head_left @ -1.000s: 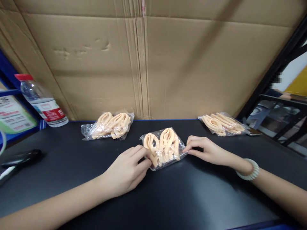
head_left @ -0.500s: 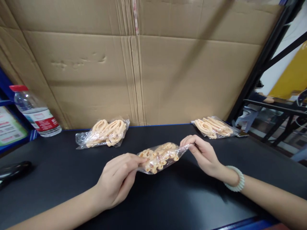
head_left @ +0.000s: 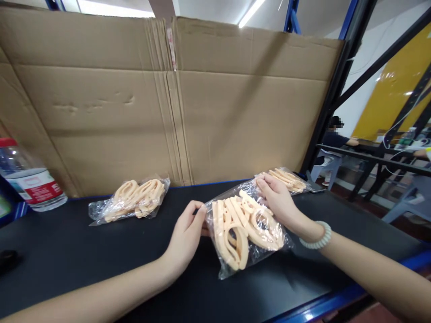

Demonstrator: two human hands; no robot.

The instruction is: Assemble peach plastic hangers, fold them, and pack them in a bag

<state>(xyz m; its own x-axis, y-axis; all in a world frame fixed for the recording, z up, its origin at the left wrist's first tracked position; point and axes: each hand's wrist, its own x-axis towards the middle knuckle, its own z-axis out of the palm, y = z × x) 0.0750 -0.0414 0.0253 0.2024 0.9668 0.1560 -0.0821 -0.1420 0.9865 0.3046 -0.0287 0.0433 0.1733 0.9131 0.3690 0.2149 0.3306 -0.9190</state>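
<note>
Between my hands is a clear plastic bag (head_left: 232,237) of pale, beige looped strips, tilted so that its broad face shows. My left hand (head_left: 188,233) pinches the bag's left edge, with the thumb in front and the other fingers partly hidden behind. With closed fingers, my right hand (head_left: 276,195) grips the upper right part of the bag; a pale beaded bracelet (head_left: 318,237) circles that wrist. A similar bag of looped strips (head_left: 138,199) lies on the table to the left. Another such bag (head_left: 289,179) rests at the back right, partly covered by my right hand.
The black table (head_left: 84,260) backs onto a tall cardboard panel (head_left: 117,112). At the far left stands a plastic water bottle (head_left: 37,188), near a dark object (head_left: 8,260). A black metal frame (head_left: 332,89) rises at right, beyond which a person (head_left: 333,137) sits.
The held bag has turned from nearly edge-on to broad face showing, and its contents now hang lower. My left hand has moved right. The whole view has shifted, showing more ceiling and right side.
</note>
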